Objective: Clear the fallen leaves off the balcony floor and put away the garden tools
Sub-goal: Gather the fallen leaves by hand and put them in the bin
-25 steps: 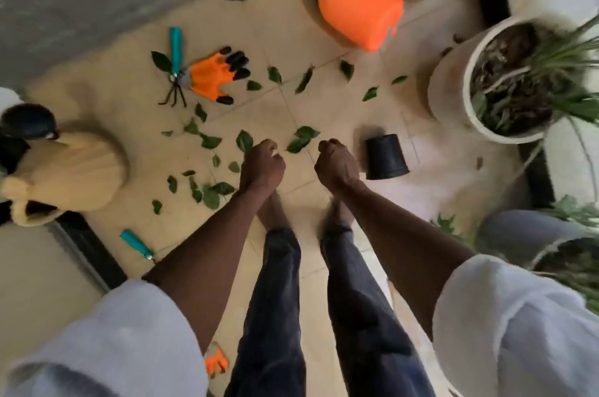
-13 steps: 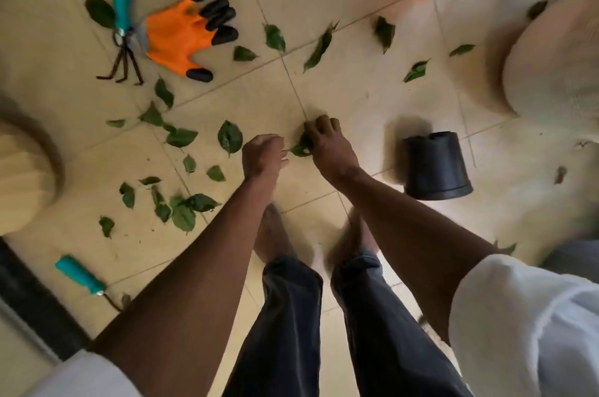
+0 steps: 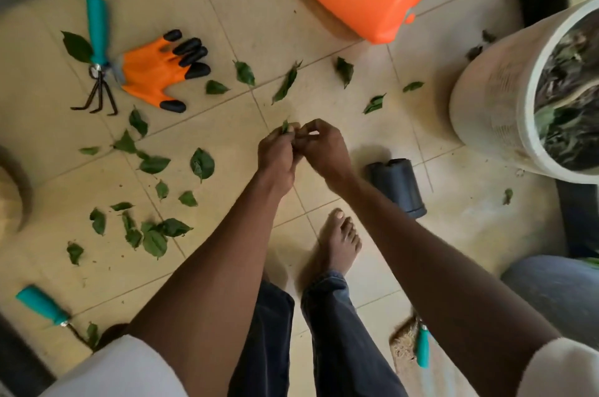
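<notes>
- My left hand has its fingers curled round a small green leaf that pokes up above the knuckles.
- My right hand is curled with its fingertips touching the left hand; whether it pinches the leaf too, I cannot tell.
- More fallen leaves lie scattered over the tiled floor.
- A teal-handled hand rake lies beside an orange glove, the two touching.
- A small black pot lies on its side near my right wrist.

both hands meet, fingers curled (arms outstretched).
</notes>
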